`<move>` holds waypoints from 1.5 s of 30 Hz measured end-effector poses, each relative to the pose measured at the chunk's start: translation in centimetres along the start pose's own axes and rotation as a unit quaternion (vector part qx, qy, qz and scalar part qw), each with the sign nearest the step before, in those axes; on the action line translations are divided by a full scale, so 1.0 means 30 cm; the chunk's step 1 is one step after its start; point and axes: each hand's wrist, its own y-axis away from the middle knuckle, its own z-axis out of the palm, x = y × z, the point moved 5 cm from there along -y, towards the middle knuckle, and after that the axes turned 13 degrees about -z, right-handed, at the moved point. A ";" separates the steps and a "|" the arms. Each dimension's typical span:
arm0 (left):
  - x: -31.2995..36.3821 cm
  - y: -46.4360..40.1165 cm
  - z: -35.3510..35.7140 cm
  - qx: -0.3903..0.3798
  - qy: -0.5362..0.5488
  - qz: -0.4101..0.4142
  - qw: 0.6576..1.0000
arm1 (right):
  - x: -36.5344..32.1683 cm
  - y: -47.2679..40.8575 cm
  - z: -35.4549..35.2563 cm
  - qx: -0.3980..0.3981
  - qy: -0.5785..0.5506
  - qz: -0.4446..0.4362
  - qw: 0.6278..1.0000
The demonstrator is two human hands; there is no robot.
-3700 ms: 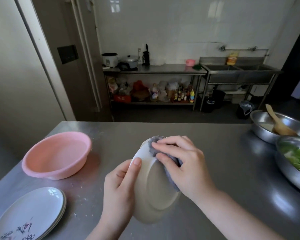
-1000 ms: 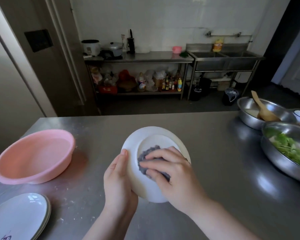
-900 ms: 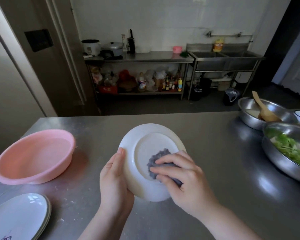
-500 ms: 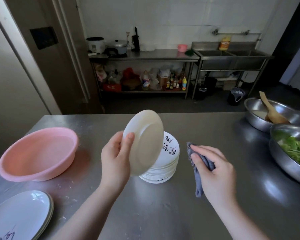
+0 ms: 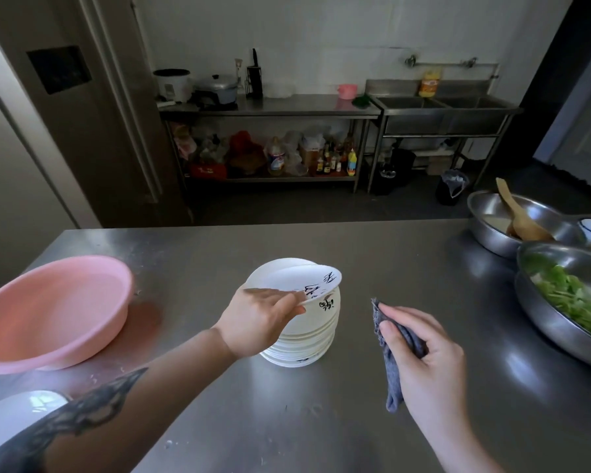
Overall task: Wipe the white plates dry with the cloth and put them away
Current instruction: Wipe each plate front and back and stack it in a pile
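Wiped plate tilting over a tall stack, mid-worktop

The left hand (image 5: 258, 324) pinches the white plate (image 5: 301, 279) by its near rim, grip narrow, far rim raised, hovering on the stack of plates (image 5: 304, 331) at the worktop (image 5: 372, 254) centre; the right hand (image 5: 427, 358) clutches the grey cloth (image 5: 391, 363) just beside it. Let go while tilted, the plate may slide off or land off-centre, and the tall stack could lean and topple; the pink basin (image 5: 50, 307) sits at the left edge
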 end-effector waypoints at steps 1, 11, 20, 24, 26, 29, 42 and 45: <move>0.000 0.002 0.014 -0.004 -0.002 0.010 1.000 | 0.000 -0.002 0.000 -0.001 0.001 -0.001 1.000; -0.028 0.053 0.102 -0.054 -0.011 0.021 0.998 | 0.008 0.010 0.013 -0.009 -0.003 0.002 1.000; -0.011 0.114 0.156 -0.140 0.023 -0.041 0.989 | 0.010 0.019 0.019 -0.017 -0.006 0.005 1.000; -0.056 0.134 0.195 -0.201 0.084 -0.170 0.961 | 0.019 0.026 0.010 -0.015 -0.003 0.003 1.000; -0.071 0.136 0.212 -0.223 0.114 -0.213 0.944 | 0.023 0.031 0.013 -0.019 0.005 0.006 1.000; -0.077 0.135 0.215 -0.238 0.139 -0.250 0.928 | 0.020 0.036 0.024 -0.020 -0.002 0.002 1.000; -0.032 0.341 -0.114 -0.080 0.079 -0.419 0.901 | 0.022 0.132 0.119 -0.199 0.002 -0.009 0.980; 0.000 0.560 -0.224 -0.047 0.057 -0.526 0.847 | 0.032 0.193 0.183 -0.264 0.012 -0.032 0.964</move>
